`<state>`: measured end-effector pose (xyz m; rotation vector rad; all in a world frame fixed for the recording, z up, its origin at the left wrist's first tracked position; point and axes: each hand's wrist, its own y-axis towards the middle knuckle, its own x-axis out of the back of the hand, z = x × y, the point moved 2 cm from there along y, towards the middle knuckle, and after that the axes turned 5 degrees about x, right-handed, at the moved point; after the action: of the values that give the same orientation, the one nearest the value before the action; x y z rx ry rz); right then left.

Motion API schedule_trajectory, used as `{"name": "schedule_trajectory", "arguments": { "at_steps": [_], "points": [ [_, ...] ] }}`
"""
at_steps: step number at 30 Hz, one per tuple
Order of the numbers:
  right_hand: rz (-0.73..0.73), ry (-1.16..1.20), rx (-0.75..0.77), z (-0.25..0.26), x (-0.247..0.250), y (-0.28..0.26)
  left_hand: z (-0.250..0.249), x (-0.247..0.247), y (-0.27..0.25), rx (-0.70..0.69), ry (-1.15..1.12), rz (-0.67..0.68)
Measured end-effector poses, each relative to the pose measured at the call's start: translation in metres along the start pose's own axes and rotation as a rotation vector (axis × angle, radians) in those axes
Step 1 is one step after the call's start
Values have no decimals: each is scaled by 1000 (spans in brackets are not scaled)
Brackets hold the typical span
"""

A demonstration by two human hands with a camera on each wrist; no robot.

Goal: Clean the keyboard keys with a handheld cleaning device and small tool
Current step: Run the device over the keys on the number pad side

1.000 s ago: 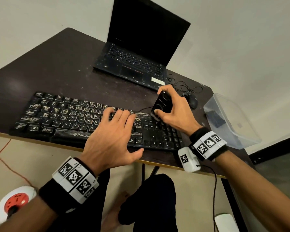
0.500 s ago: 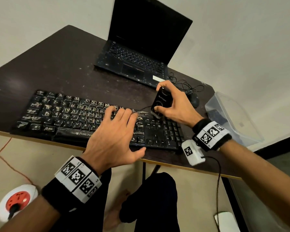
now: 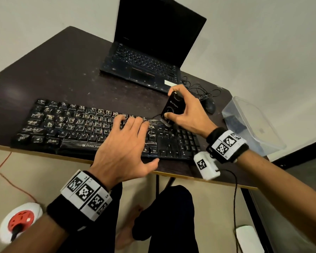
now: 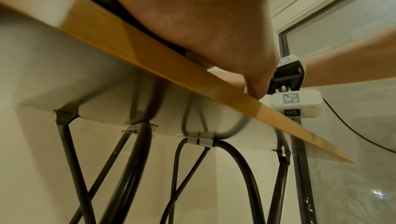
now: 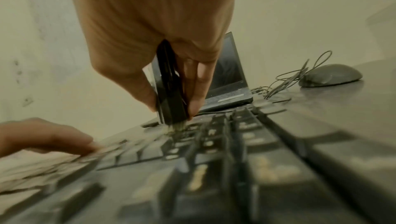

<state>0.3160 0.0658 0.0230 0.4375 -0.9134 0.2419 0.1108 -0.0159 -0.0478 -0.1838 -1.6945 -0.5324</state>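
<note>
The black full-size keyboard (image 3: 102, 132) with white-smeared keys lies along the near edge of the dark brown surface (image 3: 58, 77), its long side parallel to that edge, so both hands can reach it from the seated position. The left hand (image 3: 122, 148) lies flat over the middle keys, fingers straight and spread, thumb out toward the near edge. It grasps nothing, and by my reading it is there to pin the keyboard so that it does not slide under the brushing.

The right hand (image 3: 188, 114) grips the small black handheld cleaning device (image 3: 172, 109) upright, thumb on its near face and fingers wrapped behind. Its lower end sits on the far row of keys, just left of the number pad. From the right wrist view the device (image 5: 169, 88) is pinched between thumb and fingers (image 5: 197, 92), and short bristles (image 5: 176, 127) at its tip touch the keys. Holding it vertical likely lets the bristles get into the gaps. The right wrist is raised and bent down, forearm coming in from the near right.

Farther back stand an open black laptop (image 3: 150, 57), a black mouse (image 3: 210, 106) with a tangled cord and, at the right, a clear plastic box (image 3: 254, 125).
</note>
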Motion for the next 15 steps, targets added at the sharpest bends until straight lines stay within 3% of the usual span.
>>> {"name": "schedule_trajectory", "arguments": {
  "at_steps": [3, 7, 10, 15],
  "points": [
    [47, 24, 90, 8, -8, -6, 1, 0, 1, 7, 1, -3],
    [-13, 2, 13, 3, -1, 1, -1, 2, 1, -6, 19, 6],
    [49, 28, 101, 11, -10, -4, 1, 1, 2, 5, 8, 3],
    [9, -5, 17, 6, -5, 5, -1, 1, 1, -1, 23, 19]
  ]
}}
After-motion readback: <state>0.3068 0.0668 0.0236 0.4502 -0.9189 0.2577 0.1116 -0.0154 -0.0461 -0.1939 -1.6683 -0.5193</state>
